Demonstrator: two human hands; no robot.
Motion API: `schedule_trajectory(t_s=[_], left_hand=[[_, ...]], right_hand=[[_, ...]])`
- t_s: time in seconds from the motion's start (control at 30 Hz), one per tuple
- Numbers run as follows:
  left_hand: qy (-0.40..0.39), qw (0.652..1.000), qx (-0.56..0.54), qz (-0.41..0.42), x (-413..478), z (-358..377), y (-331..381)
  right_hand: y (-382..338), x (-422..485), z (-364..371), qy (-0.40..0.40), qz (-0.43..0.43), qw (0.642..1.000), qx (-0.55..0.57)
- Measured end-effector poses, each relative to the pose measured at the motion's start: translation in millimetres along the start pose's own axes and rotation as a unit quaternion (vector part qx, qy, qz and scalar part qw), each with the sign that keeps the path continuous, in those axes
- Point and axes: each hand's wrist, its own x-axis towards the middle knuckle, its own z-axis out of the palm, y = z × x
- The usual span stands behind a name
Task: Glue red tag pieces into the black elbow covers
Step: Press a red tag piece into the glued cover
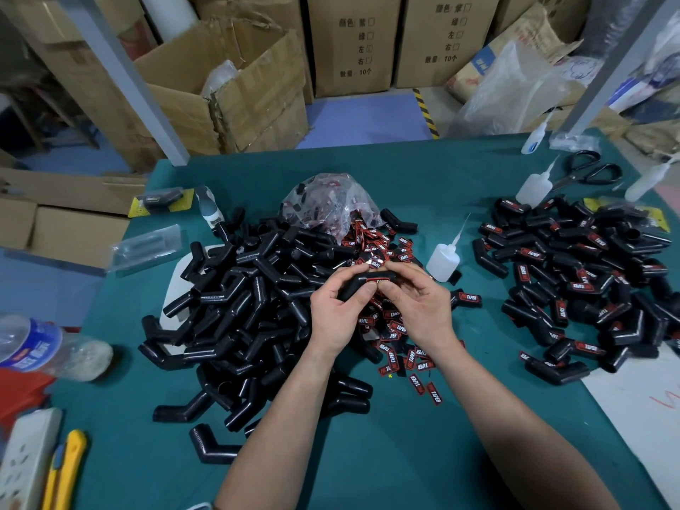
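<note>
Head view, wide-angle, edges warped. Both hands meet at centre over the teal tabletop [386, 454] and hold one black bent-tube elbow cover [362, 279] btwn them, just above a loose heap of red-and-black printed tag pieces [395, 325]. A red tag [379, 278] sits on the cover's upper arm. Only its top strip shows; the rest is behind the thumbs. The cover's bend & lower arm are mostly hidden inside the left hand [333, 318]. Can't tell if any glue is on it.

Left hand: back to camera, fingers [346, 277] curled round the cover's left end, thumb pressed by the tag. Right hand [419, 307]: back to camera, fingers curled over the cover's right end from above, thumb tip next to the left thumb. Both forearms are bare, coming in from the bottom edge, wrists angled inward.

Left of the hands is a big pile of untagged black covers [250, 307] on a white board [173, 292], mostly buried. Behind them a clear plastic bag [327, 200] w/ more tags, contents blurred. A white squeeze bottle [443, 261] w/ long nozzle stands just right of the hands. Far right is a second pile of tagged covers [574, 281], cut off at the frame edge. A plastic water bottle [36, 347] lies at the left edge, also cut off.
</note>
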Motion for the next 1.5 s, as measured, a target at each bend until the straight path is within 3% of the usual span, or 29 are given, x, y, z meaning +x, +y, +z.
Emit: schedule_trajectory(t_s=[0.63, 1.2, 1.5], left_hand=[[0.024, 0.999, 0.024, 0.021, 1, 0, -4], [-0.001, 0.999, 0.007, 0.043, 2, -4, -6], [-0.005, 0.998, 0.016, 0.053, 4, -5, -10]], right_hand=[[-4, -2, 4, 0.004, 0.021, 1.000, 0.012], [-10, -7, 7, 0.022, 0.028, 0.999, -0.036], [-14, -5, 7, 0.019, 0.074, 0.997, -0.002]])
